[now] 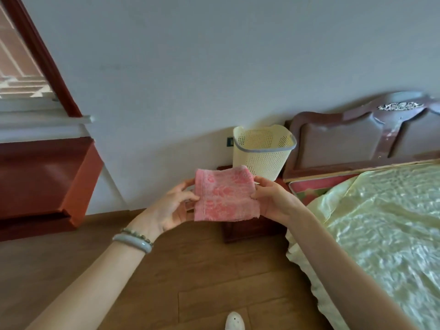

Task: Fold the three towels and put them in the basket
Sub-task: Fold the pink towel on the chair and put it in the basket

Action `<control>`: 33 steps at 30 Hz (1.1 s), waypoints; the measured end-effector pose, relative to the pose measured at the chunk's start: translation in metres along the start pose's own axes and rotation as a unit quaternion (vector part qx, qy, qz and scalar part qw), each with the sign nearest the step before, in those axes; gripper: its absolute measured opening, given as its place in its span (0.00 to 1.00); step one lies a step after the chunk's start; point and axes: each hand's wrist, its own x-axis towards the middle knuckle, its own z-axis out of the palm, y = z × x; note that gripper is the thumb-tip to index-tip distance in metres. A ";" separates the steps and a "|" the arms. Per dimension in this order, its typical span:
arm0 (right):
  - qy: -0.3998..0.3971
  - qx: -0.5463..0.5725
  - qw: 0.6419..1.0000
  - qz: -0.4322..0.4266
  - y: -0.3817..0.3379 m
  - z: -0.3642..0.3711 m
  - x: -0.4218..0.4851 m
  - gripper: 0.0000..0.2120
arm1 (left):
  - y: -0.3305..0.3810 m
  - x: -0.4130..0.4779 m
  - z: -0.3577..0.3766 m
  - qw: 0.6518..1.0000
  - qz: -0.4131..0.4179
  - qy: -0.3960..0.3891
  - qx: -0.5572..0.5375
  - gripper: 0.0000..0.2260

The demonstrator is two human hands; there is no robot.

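A small pink towel (225,194), folded into a rough square, hangs in the air between my hands. My left hand (175,206) pinches its left edge and my right hand (271,198) pinches its right edge. Just beyond the towel stands a cream perforated basket (262,151) with a grey rim, upright on a dark wooden nightstand (247,231) against the wall. The towel partly covers the basket's lower front. What lies inside the basket is hidden from here. No other towels show.
A bed with a shiny pale-green cover (381,225) fills the right side, its dark red headboard (357,139) against the wall. A red-brown wooden cabinet (42,179) stands at the left under a window. Wooden floor (166,282) lies below my arms, and a white shoe tip (234,321) shows at the bottom.
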 end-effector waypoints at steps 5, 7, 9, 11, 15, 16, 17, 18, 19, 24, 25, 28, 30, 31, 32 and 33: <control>0.038 -0.004 0.999 0.006 -0.058 -0.066 0.042 0.23 | 0.030 0.093 0.029 1.000 -0.006 -0.028 0.003 0.25; 0.042 -0.003 0.999 0.005 -0.078 -0.086 0.056 0.20 | 0.041 0.126 0.040 0.999 -0.009 -0.036 0.012 0.22; 0.052 0.002 0.999 0.002 -0.092 -0.108 0.070 0.20 | 0.050 0.155 0.049 0.999 -0.011 -0.041 0.019 0.21; 0.067 0.006 0.998 0.000 -0.103 -0.130 0.085 0.21 | 0.059 0.185 0.056 0.999 -0.012 -0.038 0.014 0.20; 0.085 0.000 0.996 -0.005 -0.126 -0.170 0.121 0.25 | 0.074 0.244 0.067 0.999 -0.022 -0.035 0.025 0.19; 0.092 -0.002 0.996 -0.006 -0.132 -0.179 0.131 0.26 | 0.078 0.260 0.069 0.999 -0.025 -0.036 0.028 0.19; 0.099 -0.001 0.995 -0.004 -0.138 -0.189 0.141 0.26 | 0.082 0.275 0.069 0.998 -0.027 -0.036 0.031 0.20; 0.104 0.001 0.995 -0.002 -0.143 -0.198 0.151 0.26 | 0.085 0.291 0.070 0.998 -0.029 -0.038 0.034 0.20; 0.109 0.005 0.994 -0.003 -0.149 -0.207 0.162 0.27 | 0.090 0.306 0.069 0.998 -0.029 -0.037 0.037 0.19; 0.144 0.011 0.989 0.016 -0.176 -0.246 0.221 0.25 | 0.112 0.388 0.062 0.998 -0.046 -0.035 0.038 0.19; 0.152 0.011 0.988 0.021 -0.181 -0.253 0.233 0.25 | 0.116 0.404 0.060 0.997 -0.053 -0.031 0.037 0.19; 0.176 0.008 0.984 0.032 -0.196 -0.271 0.264 0.24 | 0.126 0.450 0.054 0.997 -0.069 -0.023 0.040 0.19; 0.188 0.009 0.981 0.039 -0.204 -0.283 0.282 0.25 | 0.129 0.480 0.049 0.996 -0.079 -0.022 0.045 0.20; 0.192 0.012 0.980 0.043 -0.206 -0.290 0.290 0.26 | 0.130 0.493 0.047 0.995 -0.086 -0.020 0.049 0.20; 0.196 0.013 0.979 0.046 -0.208 -0.296 0.297 0.27 | 0.129 0.505 0.045 0.994 -0.094 -0.017 0.051 0.21; 0.201 0.016 0.978 0.049 -0.209 -0.303 0.304 0.27 | 0.128 0.516 0.044 0.994 -0.101 -0.014 0.050 0.21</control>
